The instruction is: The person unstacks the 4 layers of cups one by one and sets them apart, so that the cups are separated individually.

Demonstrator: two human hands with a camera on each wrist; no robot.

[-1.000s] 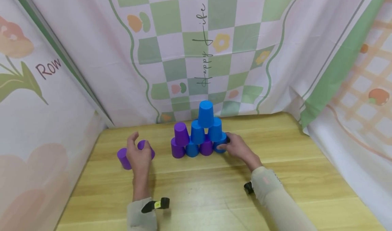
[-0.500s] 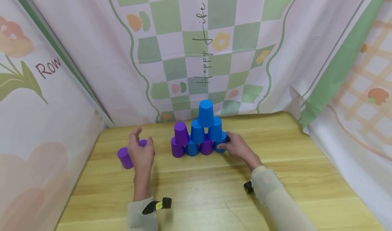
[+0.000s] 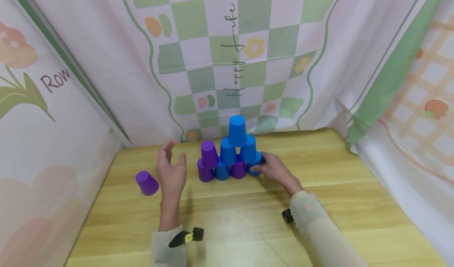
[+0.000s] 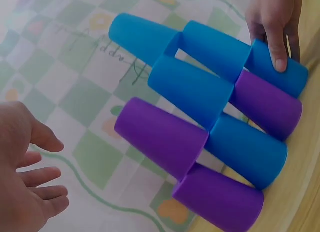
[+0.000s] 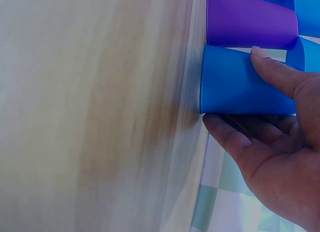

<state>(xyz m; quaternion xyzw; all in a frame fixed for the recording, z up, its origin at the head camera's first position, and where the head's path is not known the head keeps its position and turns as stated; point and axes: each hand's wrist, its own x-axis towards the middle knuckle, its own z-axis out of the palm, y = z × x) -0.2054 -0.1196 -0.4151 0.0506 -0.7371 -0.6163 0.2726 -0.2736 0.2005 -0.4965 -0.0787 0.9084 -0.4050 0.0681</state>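
Blue and purple cups, all mouth-down, form a stack near the middle of the table: four in the bottom row, three across them, and one top blue cup over the two right-hand ones. The third row has a gap above the second row's purple cup and its neighbour. The right hand holds the end blue cup of the bottom row between thumb and fingers. The left hand is left of the stack, thumb and fingers spread apart, nothing seen in its grasp. Farther left, a loose purple cup stands apart.

The step in hand looks like bracing the base while the left hand is free; the next move, I judge, calls for a light touch, as the upper cups could topple easily.

Behind, "Happy Life" runs sideways up the curtain, and "Row" shows on the left cloth. No brand can be read on the cups; the yellow tag at the left wrist is too small to read.
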